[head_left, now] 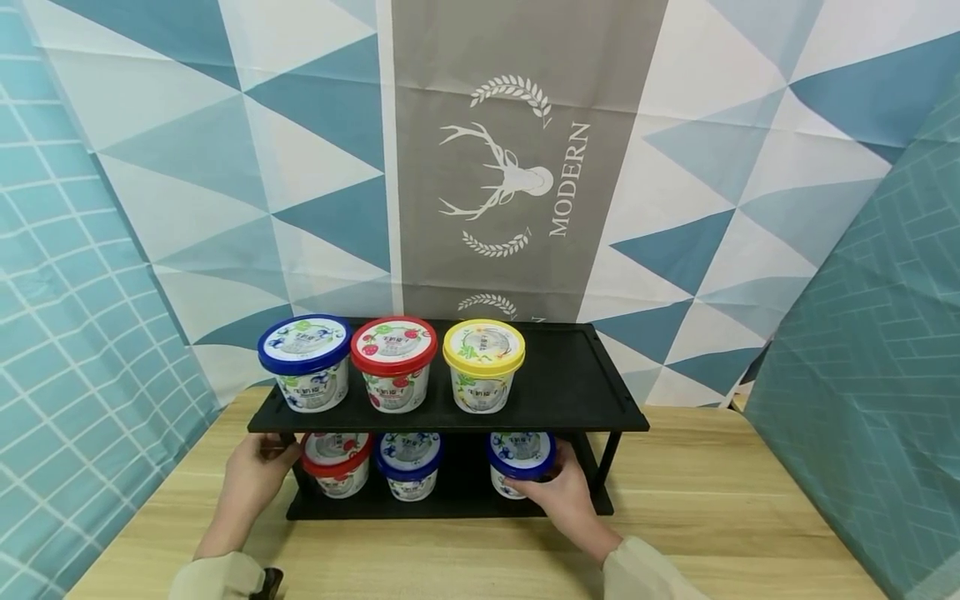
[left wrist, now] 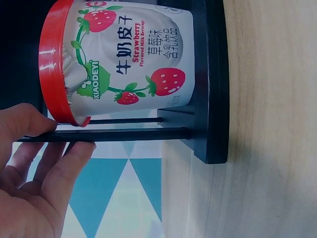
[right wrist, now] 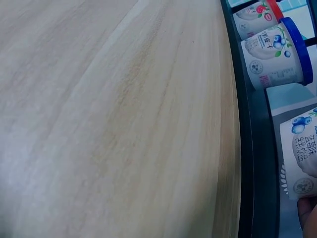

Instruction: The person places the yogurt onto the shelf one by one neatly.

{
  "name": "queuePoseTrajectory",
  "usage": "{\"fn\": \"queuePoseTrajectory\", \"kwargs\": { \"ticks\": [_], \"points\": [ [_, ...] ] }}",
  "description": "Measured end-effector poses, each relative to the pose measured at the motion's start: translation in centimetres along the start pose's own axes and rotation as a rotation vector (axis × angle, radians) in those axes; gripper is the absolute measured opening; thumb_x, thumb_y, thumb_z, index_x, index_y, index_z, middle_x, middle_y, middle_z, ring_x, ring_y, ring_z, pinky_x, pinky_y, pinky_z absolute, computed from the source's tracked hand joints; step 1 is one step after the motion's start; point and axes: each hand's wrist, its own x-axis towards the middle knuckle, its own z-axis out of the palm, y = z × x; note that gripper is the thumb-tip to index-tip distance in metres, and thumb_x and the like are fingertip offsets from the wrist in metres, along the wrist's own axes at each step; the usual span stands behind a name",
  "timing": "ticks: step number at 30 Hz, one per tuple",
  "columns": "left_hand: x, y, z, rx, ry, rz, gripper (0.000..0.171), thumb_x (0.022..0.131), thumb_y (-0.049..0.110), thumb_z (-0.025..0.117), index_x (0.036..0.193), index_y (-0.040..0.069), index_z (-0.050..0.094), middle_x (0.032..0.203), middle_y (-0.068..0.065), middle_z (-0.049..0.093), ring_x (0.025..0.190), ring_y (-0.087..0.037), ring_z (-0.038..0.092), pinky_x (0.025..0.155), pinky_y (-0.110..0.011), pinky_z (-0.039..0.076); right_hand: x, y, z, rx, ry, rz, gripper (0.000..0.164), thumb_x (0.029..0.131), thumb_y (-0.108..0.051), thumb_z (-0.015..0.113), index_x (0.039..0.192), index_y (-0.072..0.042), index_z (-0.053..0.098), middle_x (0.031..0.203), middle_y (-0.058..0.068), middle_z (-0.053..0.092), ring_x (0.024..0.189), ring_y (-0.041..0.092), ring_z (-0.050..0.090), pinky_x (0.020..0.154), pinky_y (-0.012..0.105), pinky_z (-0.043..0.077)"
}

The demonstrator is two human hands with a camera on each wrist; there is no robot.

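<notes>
A black two-tier rack point(head_left: 570, 375) stands on the wooden table. My left hand point(head_left: 255, 475) grips the rack's left post point(left wrist: 143, 134), thumb on one side and fingers on the other. Beside that hand, a red-lidded strawberry milk tub point(left wrist: 133, 59) sits on the lower tier. To its right is a blue-lidded blueberry tub point(head_left: 408, 479). Further right, my right hand point(head_left: 566, 496) holds a second blue-lidded tub point(head_left: 517, 454) at the lower tier, thumb across its front. Only a bit of the right hand shows in the right wrist view, under the held tub point(right wrist: 302, 153).
On the upper tier stand a blue-lidded tub point(head_left: 311, 387), a red-lidded tub point(head_left: 395, 387) and a yellow-lidded tub point(head_left: 483, 387), left to right. The wooden table point(head_left: 720, 500) extends in front and to the right. A patterned cloth point(head_left: 525, 50) hangs close behind the rack.
</notes>
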Motion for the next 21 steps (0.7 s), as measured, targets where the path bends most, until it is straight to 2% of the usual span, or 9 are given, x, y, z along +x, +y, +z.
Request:
{"fn": "queuePoseTrajectory", "kwargs": {
  "ticks": [7,21],
  "points": [
    [-0.1,0.1,0.0,-0.006,0.017,0.007,0.026,0.082,0.017,0.056,0.101,0.001,0.049,0.102,-0.023,0.055,0.094,-0.035,0.055,0.072,-0.038,0.047,0.3,-0.4,0.6,-0.008,0.015,-0.023,0.089,0.050,-0.043,0.082,0.121,-0.013,0.037,0.112,0.005,0.051,0.100,0.018,0.053,0.080,0.030,0.047],
    [-0.1,0.1,0.0,-0.002,0.022,0.015,0.026,0.082,0.017,0.057,0.100,0.001,0.049,0.100,-0.022,0.055,0.094,-0.035,0.055,0.071,-0.037,0.048,0.5,-0.4,1.2,0.024,0.029,-0.052,0.086,0.052,-0.038,0.082,0.121,-0.012,0.036,0.113,0.006,0.050,0.101,0.020,0.052,0.080,0.032,0.047]
  ]
}}
